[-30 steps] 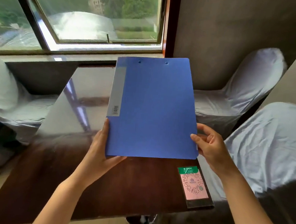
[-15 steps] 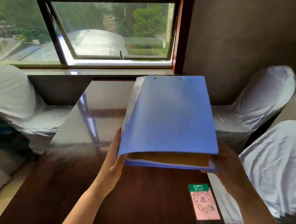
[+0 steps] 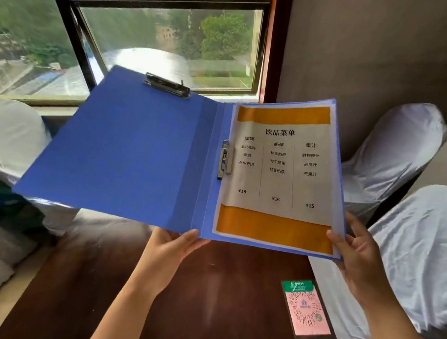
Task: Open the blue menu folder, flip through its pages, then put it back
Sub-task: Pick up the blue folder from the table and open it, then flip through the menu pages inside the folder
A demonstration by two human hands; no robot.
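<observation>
Two bare forearms, no sleeves in view; left hand (image 3: 167,248) and right hand (image 3: 360,257) ungloved, ringless.

A café or restaurant dining room is being shown: a drinks menu (image 3: 278,172) is being displayed, a QR-code card (image 3: 305,311) is lying at the dining table's (image 3: 205,290) right edge, and cloth-covered chairs (image 3: 392,158) are surrounding it.

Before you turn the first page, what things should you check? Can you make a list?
1. Blue menu folder fully open: ok, the cover lies spread to the left.
2. Left hand supports the bottom edge near the spine: ok.
3. Right hand at the lower right corner of the menu page, ready to lift it: ok.
4. Side clip pins the pages: ok.
5. More pages under the top one: cannot tell.
6. Folder clear of the table and the QR card: ok.
</observation>
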